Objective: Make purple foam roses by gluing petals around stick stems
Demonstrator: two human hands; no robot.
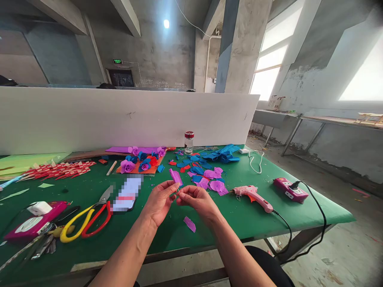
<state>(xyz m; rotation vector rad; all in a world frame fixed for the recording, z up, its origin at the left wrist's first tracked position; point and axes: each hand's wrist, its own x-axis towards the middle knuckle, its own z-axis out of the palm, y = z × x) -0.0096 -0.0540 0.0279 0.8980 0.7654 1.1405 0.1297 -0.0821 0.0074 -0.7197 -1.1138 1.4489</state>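
Note:
Above the table, my left hand (162, 199) is closed, with a rolled piece of purple crepe paper (175, 176) standing up from its fingertips. My right hand (196, 198) pinches close beside it, at the bottom of the roll, where a thin pale stem (178, 190) shows between the fingers. The fingertips of both hands almost meet and partly hide the roll's lower end. Below them, a loose purple paper petal (189, 224) lies on the green table (167, 233). Cut purple petals (214, 173) and blue paper pieces (197, 170) are scattered just beyond my hands.
A pink glue gun (253, 196) lies to the right, its cord leading past a power strip (290, 190). Scissors (89, 219), a phone (128, 193) and another power strip (37, 221) are left. Finished paper flowers (128, 166) and a glass jar (188, 143) stand before a white board (125, 119).

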